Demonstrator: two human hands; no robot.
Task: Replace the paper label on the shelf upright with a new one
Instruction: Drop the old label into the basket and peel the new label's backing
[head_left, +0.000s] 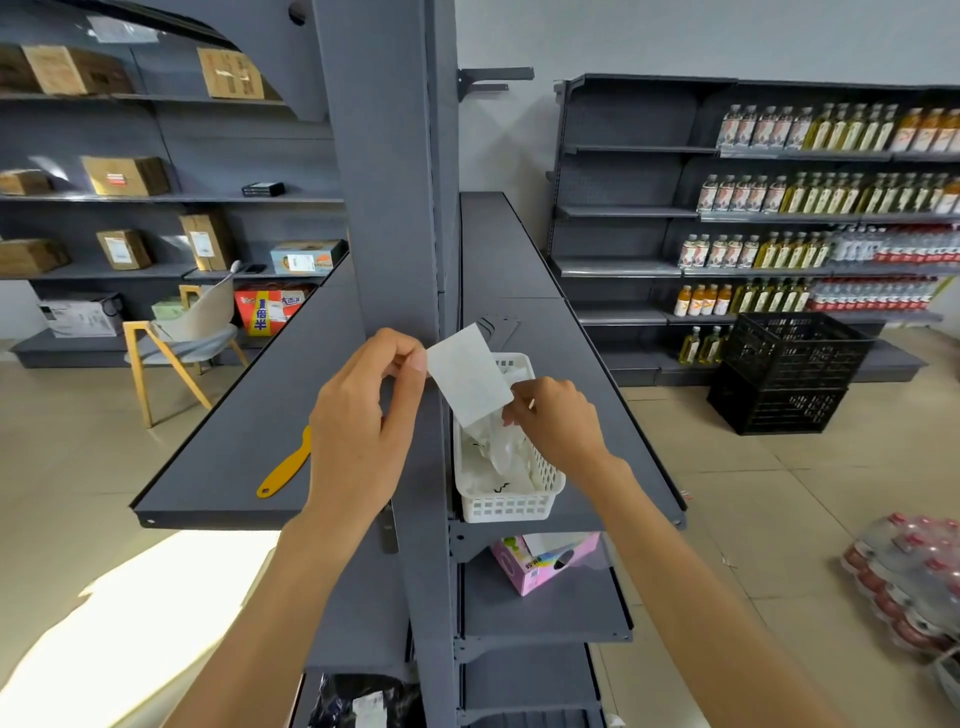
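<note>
Both hands raised before shelf upright (387, 208): left hand (363, 415) and right hand (558, 421) pinching paper label (467, 379) (opposite edges).

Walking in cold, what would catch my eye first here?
Dead centre, the left hand and right hand pinch a white paper label between them, in front of the grey shelf upright. Just below sits a white basket of crumpled paper, and a yellow scraper lies on the shelf to the left. Rows of bottles line the far right shelves.
</note>
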